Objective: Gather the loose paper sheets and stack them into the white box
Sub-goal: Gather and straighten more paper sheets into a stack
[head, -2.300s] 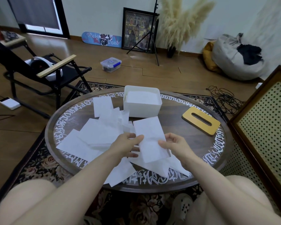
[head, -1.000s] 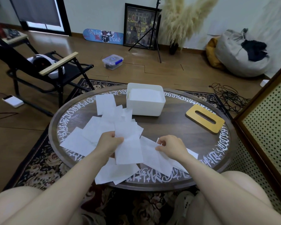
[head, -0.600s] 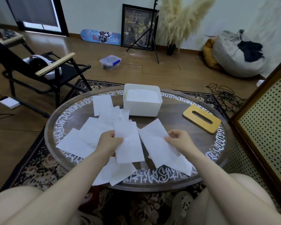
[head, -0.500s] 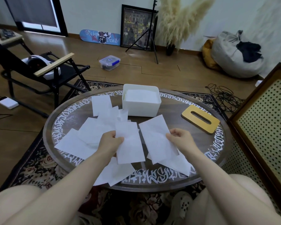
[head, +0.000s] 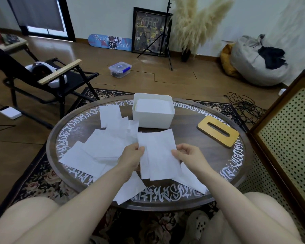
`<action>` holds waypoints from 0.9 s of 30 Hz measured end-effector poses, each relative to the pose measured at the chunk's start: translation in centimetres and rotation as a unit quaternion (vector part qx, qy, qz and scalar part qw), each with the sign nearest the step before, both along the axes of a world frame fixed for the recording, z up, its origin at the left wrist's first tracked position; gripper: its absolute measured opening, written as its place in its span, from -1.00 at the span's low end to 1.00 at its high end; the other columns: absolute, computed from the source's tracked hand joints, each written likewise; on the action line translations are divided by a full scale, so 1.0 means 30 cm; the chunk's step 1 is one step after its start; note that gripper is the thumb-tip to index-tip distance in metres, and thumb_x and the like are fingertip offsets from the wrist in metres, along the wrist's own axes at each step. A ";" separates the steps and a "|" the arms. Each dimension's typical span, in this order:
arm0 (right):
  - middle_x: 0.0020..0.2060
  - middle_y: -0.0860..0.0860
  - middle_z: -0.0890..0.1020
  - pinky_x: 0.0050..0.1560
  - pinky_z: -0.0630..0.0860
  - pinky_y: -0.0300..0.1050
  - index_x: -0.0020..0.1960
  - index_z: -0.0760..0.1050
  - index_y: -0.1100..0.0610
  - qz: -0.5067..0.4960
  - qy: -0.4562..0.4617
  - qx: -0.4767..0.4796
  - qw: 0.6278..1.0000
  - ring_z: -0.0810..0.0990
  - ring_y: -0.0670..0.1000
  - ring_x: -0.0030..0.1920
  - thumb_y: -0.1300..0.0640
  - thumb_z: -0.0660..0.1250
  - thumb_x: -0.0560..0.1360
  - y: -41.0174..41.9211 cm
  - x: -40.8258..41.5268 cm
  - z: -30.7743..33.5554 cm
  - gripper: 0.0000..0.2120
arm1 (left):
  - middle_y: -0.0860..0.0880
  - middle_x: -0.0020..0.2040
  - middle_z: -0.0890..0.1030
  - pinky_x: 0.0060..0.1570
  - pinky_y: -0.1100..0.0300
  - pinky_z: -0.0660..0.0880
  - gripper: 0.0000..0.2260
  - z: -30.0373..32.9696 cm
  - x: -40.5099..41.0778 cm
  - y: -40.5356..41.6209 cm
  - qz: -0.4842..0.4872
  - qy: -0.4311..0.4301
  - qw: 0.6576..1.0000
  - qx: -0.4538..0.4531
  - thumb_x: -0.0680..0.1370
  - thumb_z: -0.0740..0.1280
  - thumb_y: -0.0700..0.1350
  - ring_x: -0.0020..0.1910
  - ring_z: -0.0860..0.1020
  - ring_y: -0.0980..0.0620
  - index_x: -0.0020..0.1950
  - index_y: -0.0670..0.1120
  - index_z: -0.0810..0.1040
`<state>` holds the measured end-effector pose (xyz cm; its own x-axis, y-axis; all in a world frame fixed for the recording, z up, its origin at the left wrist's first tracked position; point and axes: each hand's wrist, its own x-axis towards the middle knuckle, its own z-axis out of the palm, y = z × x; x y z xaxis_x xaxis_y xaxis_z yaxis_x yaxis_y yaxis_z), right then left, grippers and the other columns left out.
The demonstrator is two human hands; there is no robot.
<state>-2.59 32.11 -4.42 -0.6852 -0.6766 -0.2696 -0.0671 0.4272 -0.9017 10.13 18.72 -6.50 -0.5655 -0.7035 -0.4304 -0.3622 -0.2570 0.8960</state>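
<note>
A white box stands at the far middle of the round table, with a stack of paper inside reaching near its rim. Loose white sheets lie spread over the left and front of the table. I hold a small overlapped stack of sheets above the table's front middle. My left hand grips the stack's left edge. My right hand pinches its right edge. More sheets lie under and in front of the held stack.
A wooden lid with a slot lies on the table at the right. A perforated cabinet stands close on the right. A black folding chair is on the left, and cables lie on the floor.
My right hand has carried its sheet leftward onto the sheet in my left hand. The two sheets are now held together between both hands.
</note>
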 end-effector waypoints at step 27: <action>-0.41 -0.01 0.53 -0.25 0.44 -0.28 -0.12 0.56 0.15 0.015 0.032 0.006 0.999 0.44 -0.08 -0.40 0.16 0.36 0.53 -0.017 -0.009 -0.021 -0.92 | -0.09 0.07 0.64 -0.18 0.06 0.58 -0.70 0.007 0.007 0.010 -0.031 0.068 0.991 0.109 0.65 0.12 0.08 0.01 0.63 -0.11 0.19 -0.05 0.52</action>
<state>-2.87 31.62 -5.04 -0.6811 -0.6939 -0.2338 -0.1371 0.4345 -0.8902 10.34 19.01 -6.30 -0.6687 -0.5638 -0.4848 -0.2625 -0.4309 0.8634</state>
